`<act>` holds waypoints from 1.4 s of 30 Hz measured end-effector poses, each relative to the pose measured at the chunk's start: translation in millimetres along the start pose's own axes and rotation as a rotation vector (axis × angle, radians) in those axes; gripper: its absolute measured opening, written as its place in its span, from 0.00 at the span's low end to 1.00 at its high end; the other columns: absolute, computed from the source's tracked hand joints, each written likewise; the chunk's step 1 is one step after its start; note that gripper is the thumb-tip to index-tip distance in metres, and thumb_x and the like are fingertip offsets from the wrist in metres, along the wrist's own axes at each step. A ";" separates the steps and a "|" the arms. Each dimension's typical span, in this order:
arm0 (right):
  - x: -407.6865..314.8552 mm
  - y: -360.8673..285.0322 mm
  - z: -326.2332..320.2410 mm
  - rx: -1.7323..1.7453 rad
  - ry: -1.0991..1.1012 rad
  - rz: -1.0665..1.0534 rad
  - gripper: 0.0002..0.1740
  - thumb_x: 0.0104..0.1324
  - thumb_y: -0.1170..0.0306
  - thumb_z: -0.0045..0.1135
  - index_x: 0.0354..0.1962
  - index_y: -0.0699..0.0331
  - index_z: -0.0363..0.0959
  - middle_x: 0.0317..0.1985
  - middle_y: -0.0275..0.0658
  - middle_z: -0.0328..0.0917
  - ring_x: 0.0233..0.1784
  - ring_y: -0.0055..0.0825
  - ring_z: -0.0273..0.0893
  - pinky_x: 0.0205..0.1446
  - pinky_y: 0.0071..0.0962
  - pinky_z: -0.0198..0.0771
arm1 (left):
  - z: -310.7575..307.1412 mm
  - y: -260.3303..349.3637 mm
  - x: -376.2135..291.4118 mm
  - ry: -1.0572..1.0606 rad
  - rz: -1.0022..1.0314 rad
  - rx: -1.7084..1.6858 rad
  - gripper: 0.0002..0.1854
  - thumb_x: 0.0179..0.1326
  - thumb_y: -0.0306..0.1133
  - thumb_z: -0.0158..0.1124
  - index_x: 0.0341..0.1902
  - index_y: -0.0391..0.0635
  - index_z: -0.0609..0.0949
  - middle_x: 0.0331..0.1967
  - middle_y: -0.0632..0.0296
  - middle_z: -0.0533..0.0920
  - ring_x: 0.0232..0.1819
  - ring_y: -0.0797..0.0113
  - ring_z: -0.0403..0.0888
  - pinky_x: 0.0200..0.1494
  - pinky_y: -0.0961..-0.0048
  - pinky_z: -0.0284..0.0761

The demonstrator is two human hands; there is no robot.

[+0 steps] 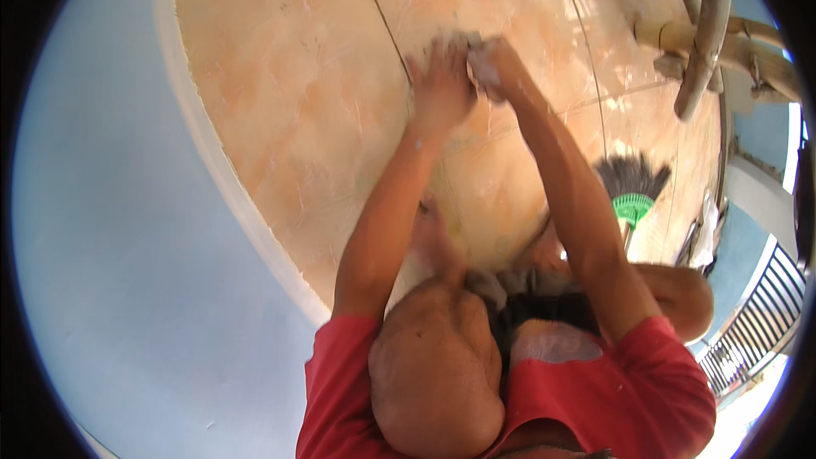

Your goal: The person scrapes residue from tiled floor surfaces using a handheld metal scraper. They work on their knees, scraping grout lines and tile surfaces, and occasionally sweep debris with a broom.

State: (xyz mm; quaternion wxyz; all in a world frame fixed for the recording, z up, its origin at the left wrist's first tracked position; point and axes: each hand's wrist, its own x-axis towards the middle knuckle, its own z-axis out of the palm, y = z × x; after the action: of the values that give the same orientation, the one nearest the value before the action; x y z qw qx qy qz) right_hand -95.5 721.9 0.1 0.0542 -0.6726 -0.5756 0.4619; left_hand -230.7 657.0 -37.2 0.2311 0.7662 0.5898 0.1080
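Note:
My left hand [443,86] reaches over a marbled tan tile floor [299,95], palm down with its fingers apart. Motion blurs its fingertips, which lie close to a dark joint line between tiles. Close against it on the right is my right hand [499,70], its fingers curled and its knuckles smeared with something whitish. A small patch of grey material [470,37] shows at the fingertips between both hands. It is too blurred to name, and whether the right fingers grip anything is hidden.
A pale blue wall [127,204] runs along the left. To the right lies a broom [631,188] with dark bristles and a green head. Bamboo poles [707,32] jut in at upper right. A dark-barred railing [758,312] stands at lower right. My bare feet rest on the tiles.

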 end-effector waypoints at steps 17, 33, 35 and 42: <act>-28.3 13.3 0.3 0.129 0.031 0.086 0.24 0.78 0.55 0.48 0.33 0.66 0.81 0.20 0.49 0.81 0.23 0.39 0.85 0.33 0.39 0.79 | 0.9 10.0 -7.7 -0.109 0.045 0.050 0.35 0.70 0.41 0.58 0.78 0.46 0.65 0.82 0.60 0.63 0.85 0.50 0.50 0.76 0.18 0.43; -13.1 -6.0 -20.0 0.023 -0.068 0.146 0.17 0.76 0.62 0.51 0.38 0.67 0.80 0.23 0.45 0.84 0.22 0.32 0.83 0.29 0.34 0.78 | 0.4 8.4 12.2 -0.099 0.057 0.064 0.34 0.68 0.40 0.58 0.77 0.45 0.68 0.80 0.61 0.66 0.85 0.53 0.51 0.74 0.16 0.44; -26.2 -9.5 -18.3 0.128 -0.037 0.192 0.13 0.73 0.66 0.53 0.40 0.66 0.81 0.22 0.46 0.82 0.23 0.35 0.84 0.33 0.35 0.80 | -2.3 11.9 10.3 -0.132 0.045 0.101 0.35 0.71 0.42 0.57 0.80 0.46 0.64 0.83 0.62 0.61 0.86 0.53 0.48 0.75 0.16 0.44; 16.0 63.9 -37.4 0.107 -0.037 -0.070 0.27 0.74 0.54 0.51 0.30 0.71 0.81 0.19 0.47 0.81 0.18 0.36 0.80 0.26 0.37 0.75 | -1.4 34.3 32.2 -0.118 0.109 0.023 0.35 0.68 0.40 0.58 0.78 0.45 0.67 0.81 0.61 0.65 0.85 0.53 0.52 0.74 0.16 0.42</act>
State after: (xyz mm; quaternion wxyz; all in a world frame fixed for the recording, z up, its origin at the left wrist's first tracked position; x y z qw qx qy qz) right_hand -25.1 731.0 -26.3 0.0955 -0.6397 -0.5741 0.5021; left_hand -193.0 681.2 -23.0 0.2506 0.8048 0.5338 0.0682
